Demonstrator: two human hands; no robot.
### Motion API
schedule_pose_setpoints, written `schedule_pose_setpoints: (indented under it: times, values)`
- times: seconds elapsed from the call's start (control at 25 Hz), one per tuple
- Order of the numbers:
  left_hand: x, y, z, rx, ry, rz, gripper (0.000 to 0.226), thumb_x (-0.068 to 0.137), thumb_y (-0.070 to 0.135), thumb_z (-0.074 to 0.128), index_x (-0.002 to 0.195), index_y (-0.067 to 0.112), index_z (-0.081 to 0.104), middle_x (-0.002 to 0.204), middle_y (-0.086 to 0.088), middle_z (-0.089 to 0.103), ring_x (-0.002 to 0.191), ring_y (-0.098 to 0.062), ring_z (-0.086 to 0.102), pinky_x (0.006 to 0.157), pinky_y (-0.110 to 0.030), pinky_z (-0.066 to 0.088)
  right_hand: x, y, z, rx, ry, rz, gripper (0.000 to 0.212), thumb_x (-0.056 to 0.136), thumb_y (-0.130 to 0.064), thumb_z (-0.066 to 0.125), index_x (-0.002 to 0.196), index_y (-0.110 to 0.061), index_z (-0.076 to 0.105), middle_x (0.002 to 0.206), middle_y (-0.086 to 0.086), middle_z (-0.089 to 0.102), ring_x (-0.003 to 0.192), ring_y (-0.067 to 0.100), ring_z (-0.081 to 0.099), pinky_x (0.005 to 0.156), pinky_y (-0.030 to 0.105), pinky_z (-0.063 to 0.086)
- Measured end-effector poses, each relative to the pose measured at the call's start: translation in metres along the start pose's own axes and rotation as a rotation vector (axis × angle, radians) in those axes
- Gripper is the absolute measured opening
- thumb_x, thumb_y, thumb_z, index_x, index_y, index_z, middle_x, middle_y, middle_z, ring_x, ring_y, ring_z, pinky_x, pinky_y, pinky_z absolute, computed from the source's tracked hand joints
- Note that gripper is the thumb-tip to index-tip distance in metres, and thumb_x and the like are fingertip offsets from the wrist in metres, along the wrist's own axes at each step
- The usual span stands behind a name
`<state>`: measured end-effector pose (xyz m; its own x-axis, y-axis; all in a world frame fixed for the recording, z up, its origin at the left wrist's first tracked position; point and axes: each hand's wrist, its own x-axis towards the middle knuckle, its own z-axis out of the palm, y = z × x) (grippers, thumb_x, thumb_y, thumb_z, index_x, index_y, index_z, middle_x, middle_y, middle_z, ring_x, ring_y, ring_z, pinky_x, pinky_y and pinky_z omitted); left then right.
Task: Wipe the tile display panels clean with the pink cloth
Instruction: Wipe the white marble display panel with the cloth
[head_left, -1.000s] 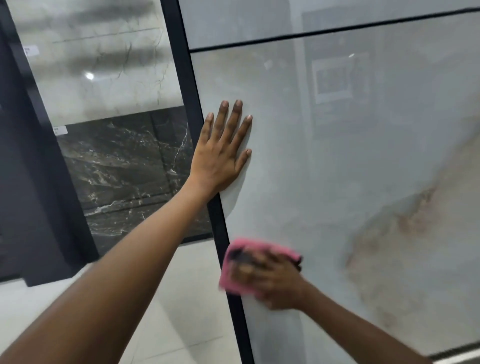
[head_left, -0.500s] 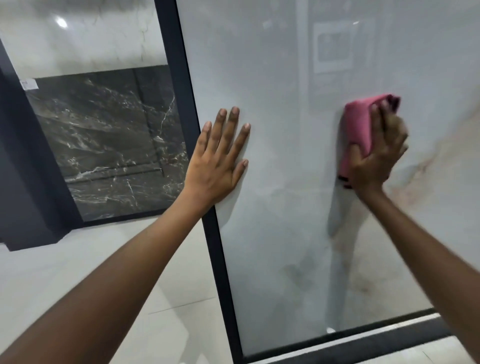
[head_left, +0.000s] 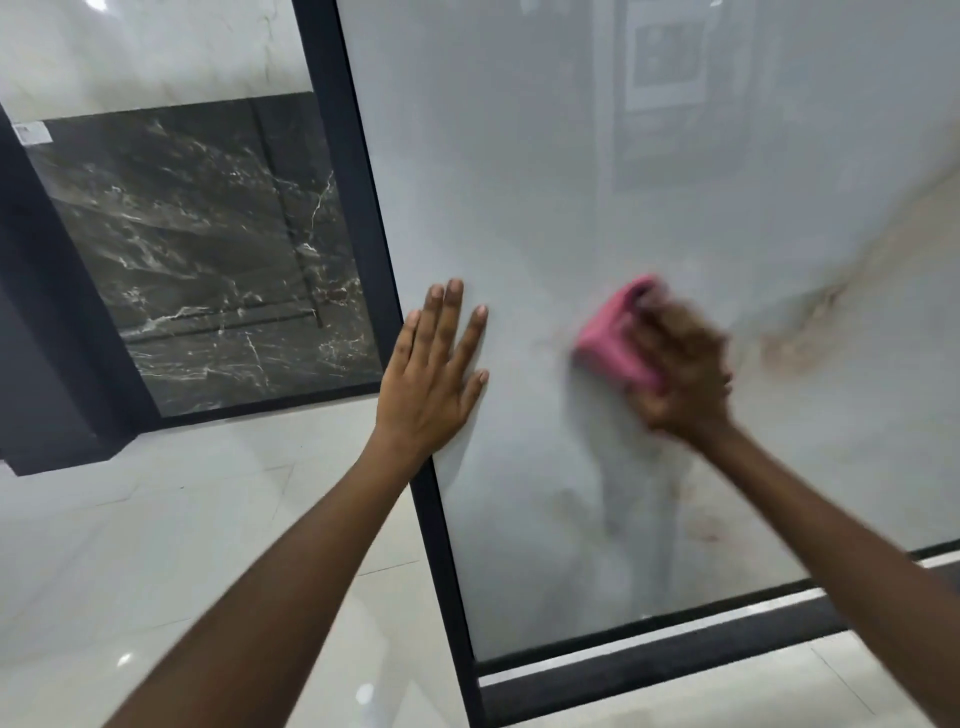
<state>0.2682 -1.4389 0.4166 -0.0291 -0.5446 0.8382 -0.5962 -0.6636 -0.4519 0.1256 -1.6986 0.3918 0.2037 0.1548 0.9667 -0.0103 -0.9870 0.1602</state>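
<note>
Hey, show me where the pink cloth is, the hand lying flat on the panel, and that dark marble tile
pink cloth (head_left: 613, 340), head view, on its exposed left fold.
left hand (head_left: 434, 387), head view, on the back of the hand.
dark marble tile (head_left: 208, 249), head view, on its veined middle.

We see the pink cloth (head_left: 615, 340) bunched and pressed flat against the pale grey tile panel (head_left: 545, 171), mid-height, motion-blurred. Panel stands upright in a dark frame (head_left: 363, 208), glossy, with a tan vein across its right side. Further left stands a dark marbled panel (head_left: 208, 249), white-veined, also upright.
</note>
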Motion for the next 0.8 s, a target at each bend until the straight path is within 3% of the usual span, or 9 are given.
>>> schedule_pose_setpoints:
  times: [0.12, 0.2, 0.28, 0.32, 0.4, 0.48, 0.6, 0.64, 0.8]
  values:
    - [-0.003, 0.000, 0.010, 0.035, 0.043, -0.024, 0.062, 0.101, 0.042, 0.028, 0.153, 0.013, 0.013, 0.160, -0.020, 0.013, 0.149, -0.030, 0.005, 0.121, -0.042, 0.008, 0.019, 0.048, -0.010, -0.040, 0.247, 0.396, 0.070, 0.073, -0.023, 0.053, 0.142, -0.012, 0.045, 0.144, 0.025, 0.044, 0.128, 0.031, 0.038, 0.111, 0.039, 0.025]
    - [0.000, 0.000, 0.010, 0.027, 0.064, -0.013, 0.062, 0.100, 0.042, 0.031, 0.152, 0.012, 0.016, 0.157, -0.020, 0.024, 0.147, -0.033, 0.014, 0.120, -0.043, 0.011, -0.014, 0.007, 0.022, -0.078, 0.208, 0.462, 0.075, 0.072, -0.028, 0.052, 0.145, -0.015, 0.041, 0.144, 0.020, 0.044, 0.125, 0.032, 0.037, 0.114, 0.038, 0.019]
    - [-0.002, 0.002, 0.011, 0.019, 0.082, -0.014, 0.061, 0.100, 0.042, 0.031, 0.152, 0.012, 0.017, 0.155, -0.021, 0.027, 0.146, -0.035, 0.017, 0.120, -0.042, 0.011, -0.072, -0.072, 0.058, -0.020, 0.002, 0.226, 0.075, 0.075, -0.034, 0.052, 0.147, -0.024, 0.034, 0.139, 0.013, 0.046, 0.124, 0.035, 0.040, 0.113, 0.040, 0.027]
    - [-0.002, 0.002, 0.011, 0.020, 0.086, -0.021, 0.061, 0.100, 0.042, 0.031, 0.152, 0.012, 0.018, 0.155, -0.021, 0.027, 0.146, -0.035, 0.016, 0.120, -0.042, 0.011, -0.106, -0.114, 0.075, 0.012, -0.177, -0.022, 0.073, 0.076, -0.034, 0.054, 0.145, -0.026, 0.035, 0.139, 0.007, 0.046, 0.123, 0.033, 0.043, 0.102, 0.042, 0.039]
    - [-0.001, 0.000, 0.009, 0.020, 0.080, -0.025, 0.061, 0.100, 0.042, 0.030, 0.152, 0.012, 0.016, 0.156, -0.021, 0.026, 0.148, -0.032, 0.009, 0.121, -0.041, 0.008, -0.168, -0.176, 0.091, 0.003, -0.488, -0.582, 0.070, 0.078, -0.032, 0.058, 0.145, -0.032, 0.036, 0.146, -0.010, 0.041, 0.127, 0.025, 0.042, 0.092, 0.038, 0.041]
    - [0.002, -0.002, 0.006, 0.028, 0.063, -0.024, 0.061, 0.100, 0.042, 0.029, 0.152, 0.014, 0.014, 0.156, -0.020, 0.024, 0.148, -0.027, -0.001, 0.121, -0.040, 0.005, -0.182, -0.179, 0.091, 0.059, -0.581, -0.717, 0.067, 0.082, -0.030, 0.057, 0.146, -0.033, 0.038, 0.149, -0.016, 0.041, 0.132, 0.021, 0.038, 0.094, 0.036, 0.036]
    - [-0.017, 0.016, 0.000, -0.135, 0.034, -0.140, 0.063, 0.100, 0.040, 0.032, 0.154, 0.014, 0.011, 0.160, -0.018, 0.009, 0.148, -0.021, -0.011, 0.121, -0.039, 0.001, -0.132, -0.113, 0.064, 0.184, -0.393, -0.367, 0.046, 0.093, -0.024, 0.044, 0.139, -0.025, 0.046, 0.140, 0.000, 0.055, 0.122, 0.027, 0.052, 0.080, 0.037, 0.050]
    - [-0.035, 0.029, 0.001, -0.190, 0.009, -0.151, 0.064, 0.100, 0.039, 0.032, 0.155, 0.016, 0.007, 0.162, -0.016, -0.001, 0.148, -0.021, -0.011, 0.121, -0.039, 0.000, -0.110, -0.076, 0.047, 0.173, -0.310, -0.234, 0.044, 0.094, -0.029, 0.043, 0.138, -0.022, 0.046, 0.138, 0.006, 0.054, 0.121, 0.031, 0.053, 0.085, 0.039, 0.050]
    - [-0.101, 0.055, 0.025, -0.087, -0.051, -0.032, 0.067, 0.099, 0.034, 0.030, 0.156, 0.018, -0.002, 0.162, -0.007, -0.014, 0.150, -0.022, -0.006, 0.122, -0.038, 0.000, -0.060, 0.038, -0.006, 0.019, 0.052, 0.249, 0.063, 0.079, -0.029, 0.052, 0.140, -0.021, 0.040, 0.144, 0.013, 0.037, 0.129, 0.030, 0.036, 0.112, 0.035, 0.020]
